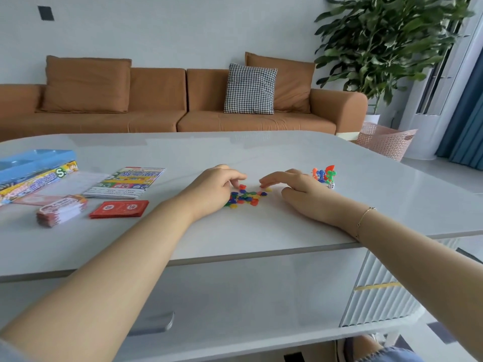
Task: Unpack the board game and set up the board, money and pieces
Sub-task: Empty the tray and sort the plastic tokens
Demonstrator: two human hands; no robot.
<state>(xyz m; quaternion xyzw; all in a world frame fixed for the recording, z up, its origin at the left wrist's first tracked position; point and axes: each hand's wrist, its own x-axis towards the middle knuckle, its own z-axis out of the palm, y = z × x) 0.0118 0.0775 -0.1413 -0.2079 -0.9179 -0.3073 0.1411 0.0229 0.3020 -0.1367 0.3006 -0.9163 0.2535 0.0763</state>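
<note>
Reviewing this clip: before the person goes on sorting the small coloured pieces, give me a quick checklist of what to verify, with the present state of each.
1. Pile of small coloured pieces lies on the table, between both hands: ok.
2. Left hand fingers curled at the pile's far edge by a red piece; whether it grips one: cannot tell.
3. Right hand fingertips reach the pile, nothing visibly held: ok.
4. Player figures stand upright beside the die, apart from the pile: ok.
5. Folded game board not yet unfolded: not ok.
6. Red cards and paper money stack are out of the box: ok.
</note>
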